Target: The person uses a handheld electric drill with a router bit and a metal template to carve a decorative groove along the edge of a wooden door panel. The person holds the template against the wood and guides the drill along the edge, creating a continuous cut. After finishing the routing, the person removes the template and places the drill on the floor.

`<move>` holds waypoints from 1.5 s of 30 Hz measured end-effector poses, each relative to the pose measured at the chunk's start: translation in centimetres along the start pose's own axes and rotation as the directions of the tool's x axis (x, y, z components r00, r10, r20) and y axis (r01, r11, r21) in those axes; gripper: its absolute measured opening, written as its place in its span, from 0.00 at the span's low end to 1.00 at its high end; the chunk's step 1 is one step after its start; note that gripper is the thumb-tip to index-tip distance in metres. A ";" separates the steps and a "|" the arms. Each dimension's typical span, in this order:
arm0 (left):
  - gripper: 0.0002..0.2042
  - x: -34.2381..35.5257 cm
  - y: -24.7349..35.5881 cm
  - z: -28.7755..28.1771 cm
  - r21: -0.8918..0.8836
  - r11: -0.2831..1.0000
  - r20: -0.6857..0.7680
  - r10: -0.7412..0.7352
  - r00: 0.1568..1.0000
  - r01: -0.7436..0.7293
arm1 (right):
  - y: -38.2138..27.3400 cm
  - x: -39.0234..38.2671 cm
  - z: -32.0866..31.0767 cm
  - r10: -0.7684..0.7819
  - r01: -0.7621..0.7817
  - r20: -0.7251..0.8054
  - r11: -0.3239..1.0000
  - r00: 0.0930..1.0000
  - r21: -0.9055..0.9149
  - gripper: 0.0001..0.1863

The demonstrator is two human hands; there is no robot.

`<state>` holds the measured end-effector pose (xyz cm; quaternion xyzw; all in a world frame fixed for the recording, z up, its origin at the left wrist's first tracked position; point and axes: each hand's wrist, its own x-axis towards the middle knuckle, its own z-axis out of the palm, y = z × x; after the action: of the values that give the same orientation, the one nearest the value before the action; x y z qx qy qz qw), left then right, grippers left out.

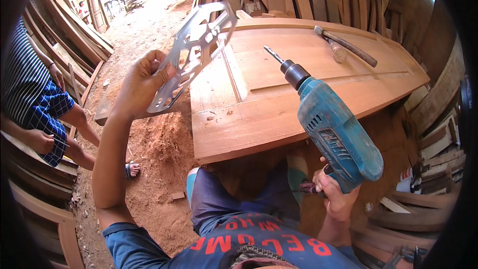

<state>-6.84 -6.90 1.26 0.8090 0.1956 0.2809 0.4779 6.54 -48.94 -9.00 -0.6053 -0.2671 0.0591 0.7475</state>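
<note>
As your left grip (142, 82) pinches the edge of the likely light, stiff, slick perforated metal plate (185, 35) beyond it, your right grip (338, 197) clasps the probably heavy power drill (338, 125) by its handle.

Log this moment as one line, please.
left hand: holding up metal plate | right hand: gripping drill | wooden panel: hammer lying on top | co-worker: at left edge

hammer (351, 49) obstructs far side of door (271, 119)
</note>
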 end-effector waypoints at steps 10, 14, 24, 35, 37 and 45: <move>0.05 1.3 0.1 4.6 -0.401 0.798 -0.327 0.335 0.884 -0.451 | -3.4 0.0 1.6 -0.231 0.237 0.110 0.970 0.967 -0.049 0.27; 0.06 2.4 -0.6 7.4 -0.504 0.715 -0.352 0.343 0.871 -0.485 | -3.8 -0.5 1.5 -0.330 0.346 0.135 0.930 0.934 -0.123 0.24; 0.09 2.8 -0.9 9.3 -0.514 0.676 -0.362 0.387 0.848 -0.528 | -4.6 -0.6 2.2 -0.418 0.457 0.187 0.841 0.889 -0.290 0.16; 0.08 2.1 -0.3 9.8 -0.489 0.686 -0.379 0.389 0.840 -0.538 | -4.5 0.0 2.9 -0.465 0.510 0.215 0.819 0.859 -0.265 0.15; 0.08 2.2 -0.2 9.9 -0.483 0.692 -0.375 0.391 0.840 -0.537 | -4.0 -0.2 2.7 -0.455 0.493 0.189 0.799 0.870 -0.344 0.15; 0.08 2.0 -0.4 10.1 -0.445 0.704 -0.379 0.411 0.829 -0.553 | -4.4 -0.2 2.9 -0.465 0.502 0.193 0.822 0.864 -0.269 0.16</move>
<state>1.21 -12.23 -2.46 0.6218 -0.0523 0.5401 0.5648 3.93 -47.66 -4.58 -0.6227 -0.4615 -0.1391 0.6164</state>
